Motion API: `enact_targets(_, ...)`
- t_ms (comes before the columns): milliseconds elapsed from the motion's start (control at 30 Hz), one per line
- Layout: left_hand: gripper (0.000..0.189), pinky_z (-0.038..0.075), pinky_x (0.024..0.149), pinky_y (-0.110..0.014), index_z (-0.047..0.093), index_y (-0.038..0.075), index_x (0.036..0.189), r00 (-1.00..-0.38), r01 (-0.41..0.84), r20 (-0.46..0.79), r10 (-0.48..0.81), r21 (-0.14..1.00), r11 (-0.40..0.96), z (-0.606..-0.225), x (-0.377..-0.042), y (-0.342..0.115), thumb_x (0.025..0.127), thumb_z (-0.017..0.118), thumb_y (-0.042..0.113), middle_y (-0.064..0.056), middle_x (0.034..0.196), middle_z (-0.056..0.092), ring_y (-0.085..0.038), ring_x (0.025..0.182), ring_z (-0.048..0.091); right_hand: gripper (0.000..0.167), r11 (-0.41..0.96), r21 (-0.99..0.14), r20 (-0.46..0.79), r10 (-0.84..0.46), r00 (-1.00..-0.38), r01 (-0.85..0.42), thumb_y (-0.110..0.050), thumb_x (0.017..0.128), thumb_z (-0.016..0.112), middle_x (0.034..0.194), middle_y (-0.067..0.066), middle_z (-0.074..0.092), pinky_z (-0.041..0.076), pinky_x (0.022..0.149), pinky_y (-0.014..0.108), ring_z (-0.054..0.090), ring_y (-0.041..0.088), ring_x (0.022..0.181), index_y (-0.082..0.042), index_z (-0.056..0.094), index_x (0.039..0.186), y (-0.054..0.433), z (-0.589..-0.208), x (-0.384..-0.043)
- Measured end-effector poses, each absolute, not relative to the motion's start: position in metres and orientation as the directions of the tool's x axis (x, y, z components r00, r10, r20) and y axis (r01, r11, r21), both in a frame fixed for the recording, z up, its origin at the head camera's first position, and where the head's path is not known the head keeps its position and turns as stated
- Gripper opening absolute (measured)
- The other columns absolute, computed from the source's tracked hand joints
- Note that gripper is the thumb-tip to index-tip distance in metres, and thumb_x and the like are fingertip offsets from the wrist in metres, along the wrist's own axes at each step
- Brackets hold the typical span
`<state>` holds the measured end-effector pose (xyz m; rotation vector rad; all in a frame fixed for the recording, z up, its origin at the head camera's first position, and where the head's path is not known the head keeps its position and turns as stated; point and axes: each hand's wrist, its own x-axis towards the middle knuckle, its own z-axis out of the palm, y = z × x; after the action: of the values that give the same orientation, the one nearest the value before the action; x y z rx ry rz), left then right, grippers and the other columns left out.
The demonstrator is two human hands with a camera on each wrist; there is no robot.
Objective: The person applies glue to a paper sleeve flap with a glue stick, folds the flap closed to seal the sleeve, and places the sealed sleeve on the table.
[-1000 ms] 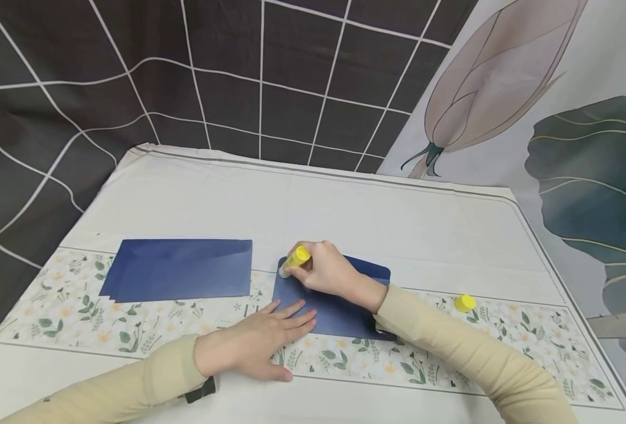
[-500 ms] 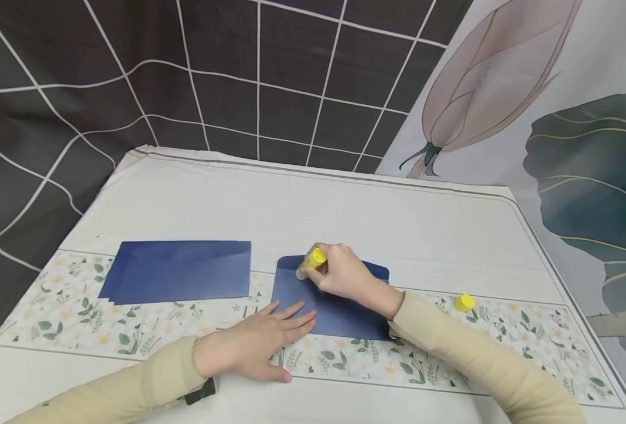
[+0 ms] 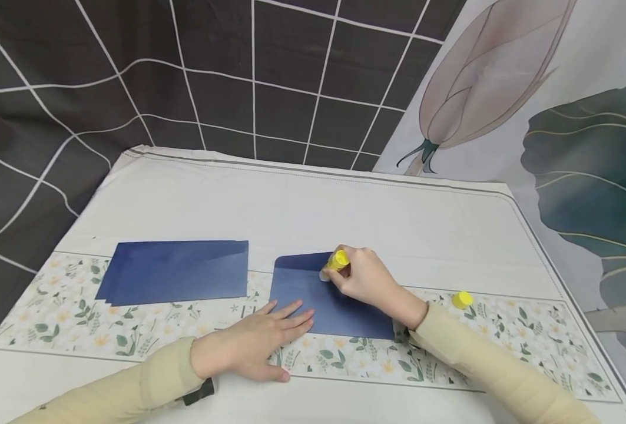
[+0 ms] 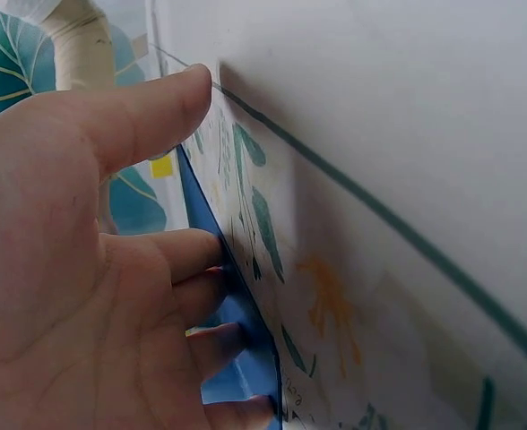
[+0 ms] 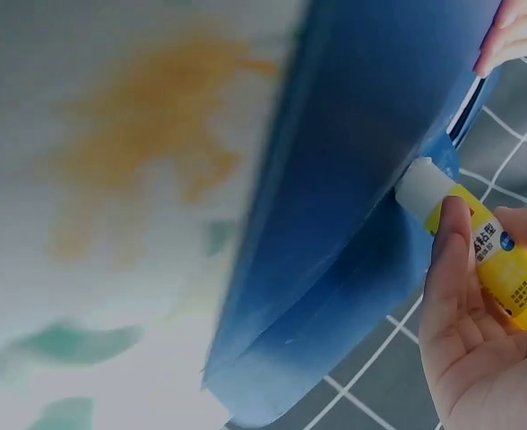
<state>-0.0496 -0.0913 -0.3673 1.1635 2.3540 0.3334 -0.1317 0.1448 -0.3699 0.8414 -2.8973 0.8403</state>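
Note:
A dark blue envelope (image 3: 339,312) lies on the table with its flap (image 3: 299,261) folded out toward the far side. My right hand (image 3: 368,277) grips a yellow glue stick (image 3: 339,260), tilted, its white end (image 5: 423,190) right at the crease between flap and body in the right wrist view. My left hand (image 3: 259,341) rests flat, its straight fingertips on the envelope's near left corner and its thumb out on the tablecloth. In the left wrist view, the fingers (image 4: 196,255) lie over the envelope's blue edge (image 4: 246,296).
A fanned stack of blue envelopes (image 3: 177,271) lies to the left. The yellow glue cap (image 3: 462,300) stands to the right on the floral band of the white tablecloth (image 3: 302,206). A dark grid-patterned curtain (image 3: 206,70) hangs behind the table.
My right hand has slid the glue stick rightward along the crease from the envelope's left end to about its middle. My left hand has stayed in place.

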Motion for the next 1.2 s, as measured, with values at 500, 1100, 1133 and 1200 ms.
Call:
enact_targets(500, 0.083, 0.017, 0.119, -0.055, 0.029, 0.012, 0.151, -0.517, 0.668, -0.324, 0.792, 0.425, 0.610, -0.366, -0.050, -0.091, 0.086, 0.066, 0.047, 0.000, 0.161, 0.019, -0.023, 0.150, 0.011, 0.015, 0.737, -0.506, 0.123, -0.453, -0.883, -0.448, -0.018, 0.083, 0.071, 0.073, 0.001, 0.069, 0.046, 0.048, 0.014, 0.054, 0.001, 0.054, -0.007, 0.066, 0.090, 0.171, -0.367, -0.119)
enact_targets(1100, 0.083, 0.019, 0.117, -0.057, 0.030, 0.010, 0.151, -0.508, 0.680, -0.306, 0.805, 0.431, 0.593, -0.365, -0.050, -0.090, 0.086, 0.067, 0.045, -0.002, 0.161, 0.020, -0.025, 0.150, 0.013, 0.013, 0.779, -0.536, 0.047, -0.357, -0.933, -0.325, -0.013, 0.085, 0.069, 0.075, 0.004, 0.068, 0.048, 0.048, 0.016, 0.056, 0.004, 0.057, -0.004, 0.064, 0.093, 0.212, -0.366, -0.106)
enact_targets(1133, 0.083, 0.019, 0.117, -0.057, 0.030, 0.010, 0.151, -0.509, 0.678, -0.307, 0.804, 0.434, 0.594, -0.365, -0.050, -0.090, 0.086, 0.067, 0.045, -0.002, 0.161, 0.020, -0.025, 0.150, 0.013, 0.013, 0.781, -0.538, 0.042, -0.351, -0.936, -0.317, -0.013, 0.085, 0.069, 0.076, 0.004, 0.068, 0.048, 0.048, 0.017, 0.056, 0.005, 0.056, -0.004, 0.064, 0.093, 0.214, -0.366, -0.106)
enact_targets(1200, 0.083, 0.018, 0.117, -0.057, 0.029, 0.011, 0.151, -0.511, 0.672, -0.313, 0.801, 0.436, 0.599, -0.365, -0.050, -0.090, 0.086, 0.066, 0.045, -0.001, 0.161, 0.020, -0.025, 0.150, 0.012, 0.013, 0.790, -0.534, 0.035, -0.336, -0.941, -0.302, -0.013, 0.086, 0.069, 0.076, 0.005, 0.068, 0.048, 0.048, 0.017, 0.057, 0.006, 0.057, -0.004, 0.064, 0.093, 0.218, -0.365, -0.105)
